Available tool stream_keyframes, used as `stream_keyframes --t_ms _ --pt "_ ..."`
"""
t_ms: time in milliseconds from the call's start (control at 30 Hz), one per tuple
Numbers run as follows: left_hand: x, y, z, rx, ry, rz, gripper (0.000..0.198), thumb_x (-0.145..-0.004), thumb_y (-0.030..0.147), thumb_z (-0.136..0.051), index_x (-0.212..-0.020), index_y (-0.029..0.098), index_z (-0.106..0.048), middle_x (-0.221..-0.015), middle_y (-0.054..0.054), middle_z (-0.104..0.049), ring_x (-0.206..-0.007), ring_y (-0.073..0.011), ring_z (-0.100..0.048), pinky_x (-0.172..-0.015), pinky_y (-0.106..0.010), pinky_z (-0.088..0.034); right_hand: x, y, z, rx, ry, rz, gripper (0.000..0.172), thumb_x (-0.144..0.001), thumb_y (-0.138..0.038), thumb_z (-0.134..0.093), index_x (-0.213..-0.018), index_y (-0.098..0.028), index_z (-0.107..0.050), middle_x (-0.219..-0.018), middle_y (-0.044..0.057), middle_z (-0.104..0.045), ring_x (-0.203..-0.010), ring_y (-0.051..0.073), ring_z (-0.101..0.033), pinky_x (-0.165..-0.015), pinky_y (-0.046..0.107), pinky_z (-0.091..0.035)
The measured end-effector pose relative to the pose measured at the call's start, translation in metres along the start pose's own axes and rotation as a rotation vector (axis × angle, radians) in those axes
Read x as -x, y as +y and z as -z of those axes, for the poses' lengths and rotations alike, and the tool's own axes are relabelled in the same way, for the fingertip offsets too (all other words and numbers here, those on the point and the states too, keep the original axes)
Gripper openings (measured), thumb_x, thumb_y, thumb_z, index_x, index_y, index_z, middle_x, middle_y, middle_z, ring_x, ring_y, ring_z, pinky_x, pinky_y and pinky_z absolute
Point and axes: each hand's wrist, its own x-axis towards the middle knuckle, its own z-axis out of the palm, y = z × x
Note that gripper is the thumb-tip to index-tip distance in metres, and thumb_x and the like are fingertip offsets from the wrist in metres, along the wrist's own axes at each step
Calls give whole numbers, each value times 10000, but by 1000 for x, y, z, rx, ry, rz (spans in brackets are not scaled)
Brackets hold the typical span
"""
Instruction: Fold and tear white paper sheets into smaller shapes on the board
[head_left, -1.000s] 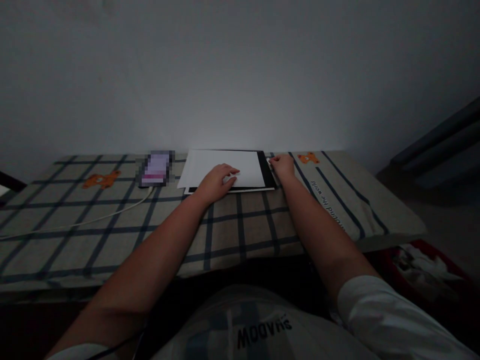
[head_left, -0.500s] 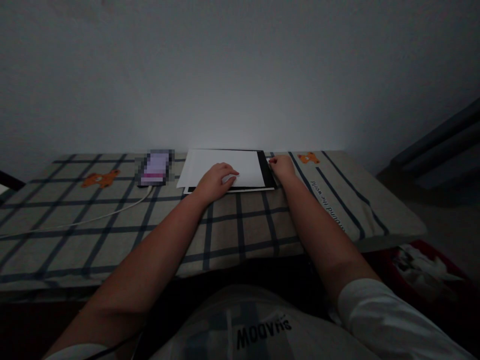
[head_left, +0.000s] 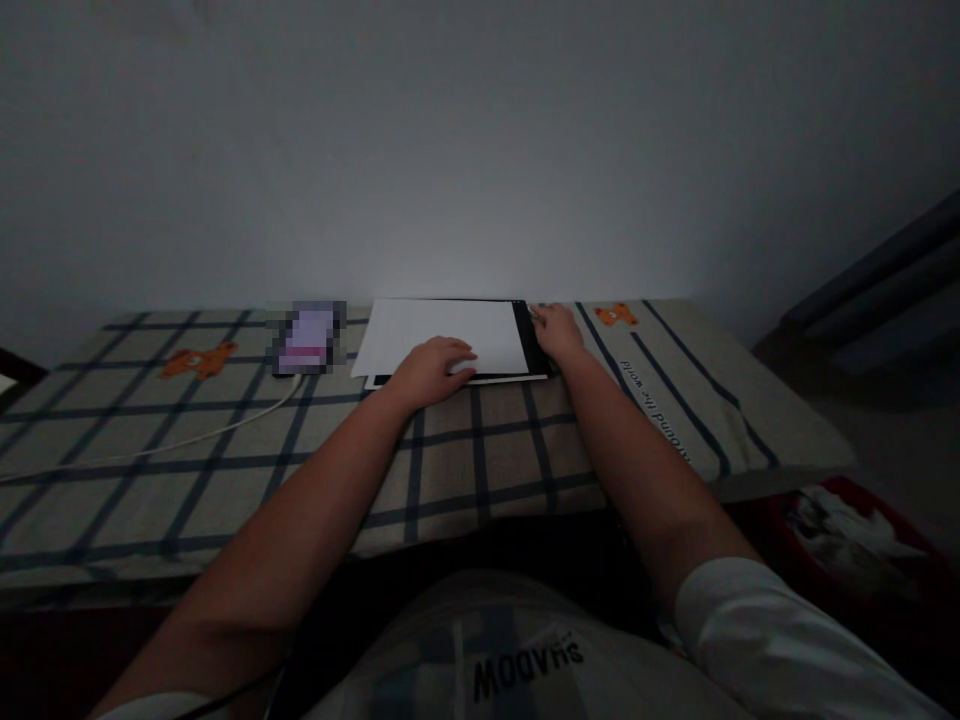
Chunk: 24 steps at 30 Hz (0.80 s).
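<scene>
A white sheet of paper (head_left: pixel 442 333) lies on a flat black-framed board (head_left: pixel 531 352) at the far middle of the table, next to the wall. My left hand (head_left: pixel 430 369) rests palm down on the near edge of the sheet, fingers stretched flat. At the board's right edge my right hand (head_left: pixel 559 329) has its fingers curled, pinching a small thing I cannot make out.
The table is covered by a checked cloth (head_left: pixel 465 450) with orange bear prints. A phone (head_left: pixel 309 338) lies left of the board, a white cable (head_left: pixel 187 436) running from it to the left. A red basket (head_left: pixel 847 545) sits on the floor at lower right.
My right hand has shifted slightly left, onto the board's right edge. My left hand has stayed on the sheet.
</scene>
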Motion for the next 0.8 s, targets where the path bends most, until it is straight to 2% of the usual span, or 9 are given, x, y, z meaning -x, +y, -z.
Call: stream_keyframes --t_ms 67,133,233,333,467,633,733,800 --pt "0 -2 -1 -24 -15 36 356 -908 422 -584 -1137 215 -761 -1294 -114 -703 -1232 -307 -621 -1079 -501 -465 1 -3 5 -61 38 23 439 -962 -172 -481 -1351 -153 -682 -1267 169 -663 -1204 292 -594 -1061 395 -456" --pt "0 -2 -1 -41 -36 60 354 -914 421 -579 -1134 218 -766 -1306 -115 -700 -1240 -311 -620 -1079 -504 -468 2 -9 9 -131 23 114 391 -955 -186 -519 -1289 -140 -716 -1219 158 -687 -1153 270 -624 -1047 388 -468" --pt "0 -1 0 -54 -63 66 350 -924 434 -570 -1127 231 -770 -1313 -110 -699 -1237 -309 -624 -1080 -500 -468 7 -22 12 -250 -138 368 282 -928 -295 -645 -1150 -182 -777 -1152 113 -733 -1138 247 -638 -1053 398 -466" --pt "0 -1 1 -44 -65 72 359 -917 449 -584 -1136 231 -767 -1324 -111 -692 -1249 -311 -616 -1090 -497 -458 16 -37 11 -289 -304 541 397 -819 -367 -798 -1174 -192 -773 -1259 133 -709 -1228 262 -617 -1107 414 -436" --pt "0 -3 2 -12 -51 90 374 -887 454 -639 -1146 214 -762 -1317 -122 -692 -1240 -313 -623 -1094 -482 -455 27 -47 10 -203 -450 550 539 -758 -429 -850 -1252 -240 -748 -1483 124 -583 -1391 336 -514 -1187 475 -374" --pt "-1 -1 6 -68 -66 114 368 -912 414 -624 -1182 195 -743 -1316 -114 -697 -1241 -295 -625 -1087 -453 -462 31 -47 19 -90 -563 544 657 -788 -396 -831 -1392 -212 -653 -1586 131 -456 -1458 330 -448 -1224 447 -339" --pt "0 3 8 -98 -73 91 368 -952 426 -572 -1178 190 -742 -1282 -99 -715 -1219 -270 -639 -1068 -421 -480 31 -48 28 -58 -602 575 575 -816 -341 -807 -1363 -223 -676 -1571 122 -477 -1451 317 -462 -1219 445 -348" --pt "1 5 8 -118 -62 77 408 -927 485 -613 -1181 193 -741 -1279 -98 -717 -1207 -275 -643 -1055 -423 -492 31 -49 33 -61 -603 592 483 -832 -322 -790 -1301 -229 -721 -1538 119 -517 -1416 320 -506 -1197 452 -379"
